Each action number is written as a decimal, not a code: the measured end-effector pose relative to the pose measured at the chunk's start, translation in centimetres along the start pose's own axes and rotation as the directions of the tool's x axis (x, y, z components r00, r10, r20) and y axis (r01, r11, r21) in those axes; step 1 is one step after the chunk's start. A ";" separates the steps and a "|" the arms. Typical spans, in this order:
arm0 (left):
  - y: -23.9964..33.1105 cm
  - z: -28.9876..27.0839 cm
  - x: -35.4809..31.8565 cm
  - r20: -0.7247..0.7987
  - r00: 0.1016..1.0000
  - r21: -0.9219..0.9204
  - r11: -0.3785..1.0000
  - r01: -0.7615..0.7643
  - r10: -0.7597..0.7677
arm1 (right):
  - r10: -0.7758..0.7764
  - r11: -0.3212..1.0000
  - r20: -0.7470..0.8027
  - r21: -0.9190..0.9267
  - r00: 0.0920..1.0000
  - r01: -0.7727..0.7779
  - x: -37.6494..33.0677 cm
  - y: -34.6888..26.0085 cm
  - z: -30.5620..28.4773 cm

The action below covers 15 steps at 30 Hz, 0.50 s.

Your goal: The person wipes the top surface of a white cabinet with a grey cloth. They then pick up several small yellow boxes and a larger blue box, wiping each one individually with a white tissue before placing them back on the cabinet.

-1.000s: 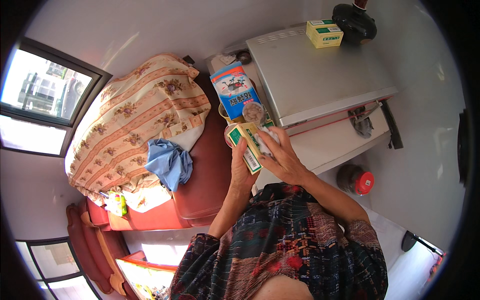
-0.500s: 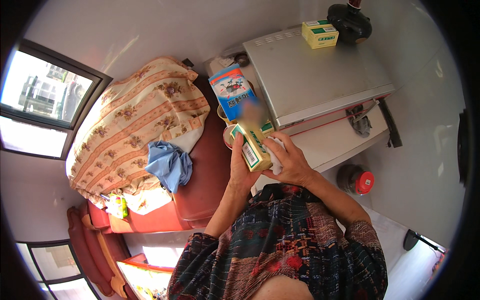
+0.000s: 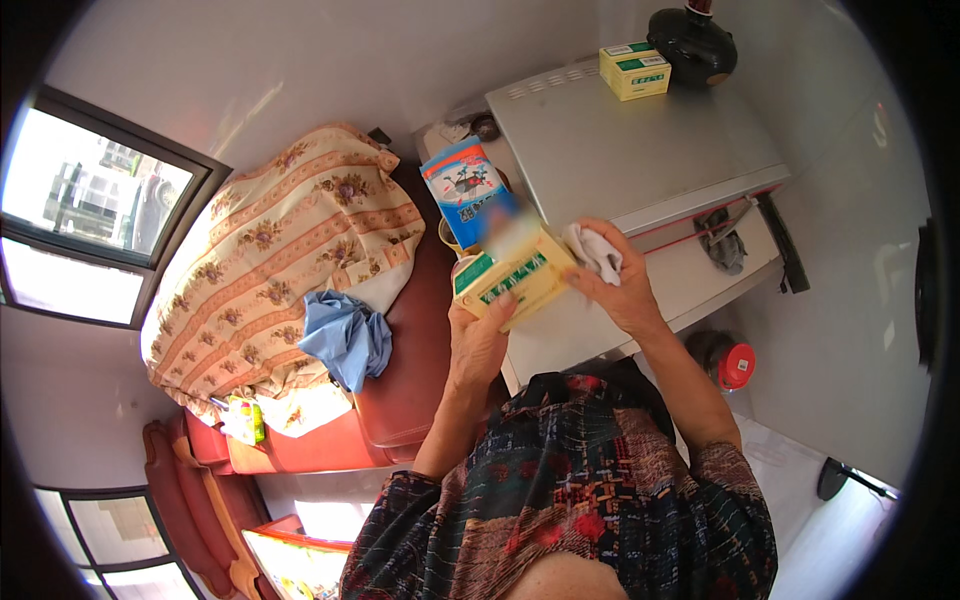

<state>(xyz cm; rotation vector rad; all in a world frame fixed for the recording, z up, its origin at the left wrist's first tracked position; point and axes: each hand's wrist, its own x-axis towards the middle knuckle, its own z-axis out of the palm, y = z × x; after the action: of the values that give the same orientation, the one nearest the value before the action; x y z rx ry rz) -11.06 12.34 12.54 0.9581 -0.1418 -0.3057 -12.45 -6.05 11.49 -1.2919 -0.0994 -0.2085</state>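
Note:
My left hand (image 3: 477, 345) grips a pale yellow carton (image 3: 530, 280) with green panels, its thumb lying on the broad front face. The carton is held up in front of me, over the near left end of the white table. A crumpled white cloth (image 3: 597, 255) is bunched in my right hand (image 3: 628, 290), whose fingers are at the carton's right end. Just beyond the carton is a blue packet (image 3: 466, 185) with an orange-red band. A blurred patch covers part of the carton's upper edge and the packet's lower end.
A grey metal cabinet (image 3: 630, 140) stands on the white table (image 3: 560, 345). On it are another yellow carton (image 3: 636, 78) and a dark round vase (image 3: 692, 48). To the left, a red sofa (image 3: 405, 385) bears a floral cover (image 3: 290, 230) and a blue cloth (image 3: 345, 335). A red-lidded jar (image 3: 735, 367) stands lower right.
The carton has been turned so its broad printed face shows instead of its narrow end. My right hand, with the cloth, has shifted up and right to the carton's far end.

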 end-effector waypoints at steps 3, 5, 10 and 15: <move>-0.8 0.7 0.4 -0.030 0.995 -0.160 0.983 0.090 -0.096 | -0.298 0.868 -0.052 -0.431 0.953 0.248 1.3 -0.4 1.6; -1.3 1.5 0.7 -0.093 0.995 -0.158 0.987 0.013 -0.028 | -0.452 0.733 -0.091 -0.604 0.887 0.312 1.6 -0.6 3.0; -0.6 1.7 1.1 -0.115 0.992 -0.272 0.962 0.010 -0.043 | -0.620 0.323 0.092 -0.875 0.779 0.360 1.1 -1.0 4.0; -1.5 0.0 1.7 -0.083 0.978 -0.451 0.882 0.135 -0.193 | -0.513 0.350 0.357 -0.744 0.781 0.569 -2.3 0.7 5.5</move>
<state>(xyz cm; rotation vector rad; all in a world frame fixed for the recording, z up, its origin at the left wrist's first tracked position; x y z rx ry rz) -9.73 11.01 11.24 0.5303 0.1252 -0.4126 -14.28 -0.34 11.89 -2.2138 -0.5600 -0.8959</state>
